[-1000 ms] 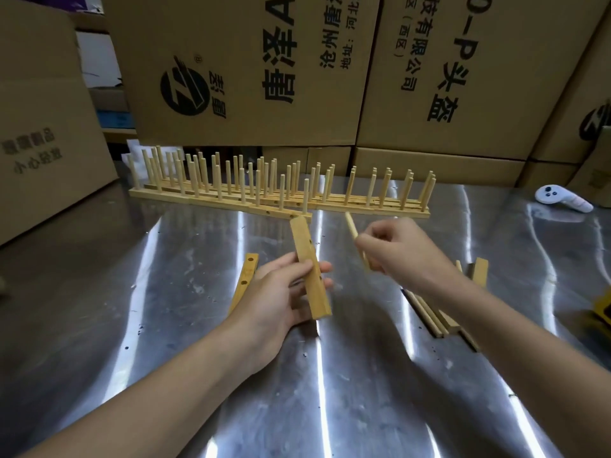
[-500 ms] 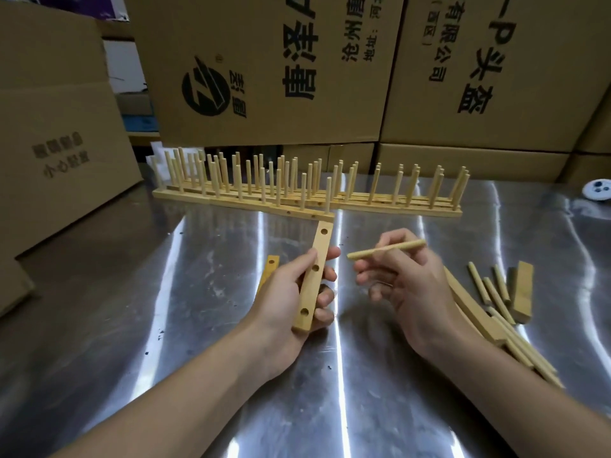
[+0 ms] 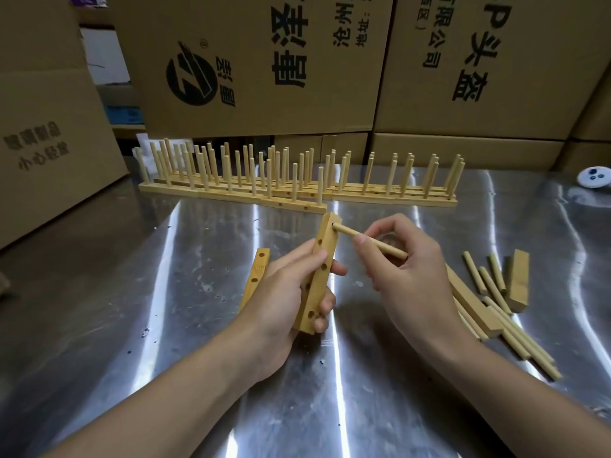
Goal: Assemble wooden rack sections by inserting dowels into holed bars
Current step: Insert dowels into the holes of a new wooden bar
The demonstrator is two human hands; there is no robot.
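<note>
My left hand [image 3: 284, 299] grips a short wooden bar with several holes [image 3: 322, 259], held nearly upright above the metal table [image 3: 132, 292]. My right hand [image 3: 406, 276] pinches a dowel [image 3: 370, 241] whose tip sits in the bar's top hole. A second holed bar [image 3: 256, 276] lies on the table just left of my left hand, partly hidden by it. Loose dowels [image 3: 496, 292] and more bars [image 3: 517, 280] lie to the right of my right hand.
Several finished rack sections with upright dowels [image 3: 297, 183] stand in a row at the back of the table. Large cardboard boxes [image 3: 264, 61] wall in the far and left sides. A white controller [image 3: 593, 176] rests at the far right.
My left hand turned the bar so its holes face right. My right hand swung the dowel round and brought its tip into the bar's top hole.
</note>
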